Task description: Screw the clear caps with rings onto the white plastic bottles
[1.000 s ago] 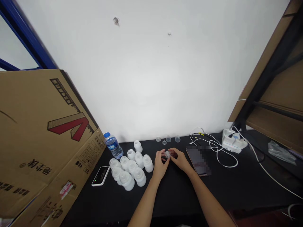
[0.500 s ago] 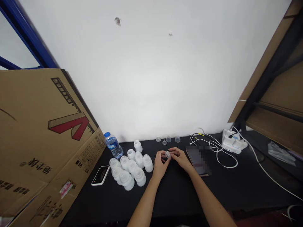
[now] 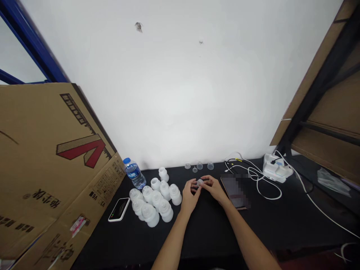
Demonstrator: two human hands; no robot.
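Note:
My left hand (image 3: 190, 195) and my right hand (image 3: 214, 187) meet over the black table, fingertips closed around a small translucent plastic piece (image 3: 200, 182). Its exact kind is too small to tell, and fingers cover part of it. Just beyond my hands, near the wall, lie a clear dome cap (image 3: 210, 165), a second clear cap (image 3: 199, 165), a translucent ring (image 3: 187, 165) and a small translucent part with a stem (image 3: 195, 169). To the left of my left hand stand several white bottles (image 3: 150, 215), many with clear domed tops; one open-necked bottle (image 3: 163, 174) stands at the back.
A water bottle (image 3: 134, 174) and a white-framed phone (image 3: 119, 209) are on the left, beside a large cardboard box (image 3: 56, 161). A dark tablet (image 3: 234, 191) lies right of my right hand. Further right are white cables (image 3: 258, 187) and a white power strip (image 3: 277, 170).
The translucent piece has turned slightly between my fingertips. Both hands stay in nearly the same place, and the other things have not moved.

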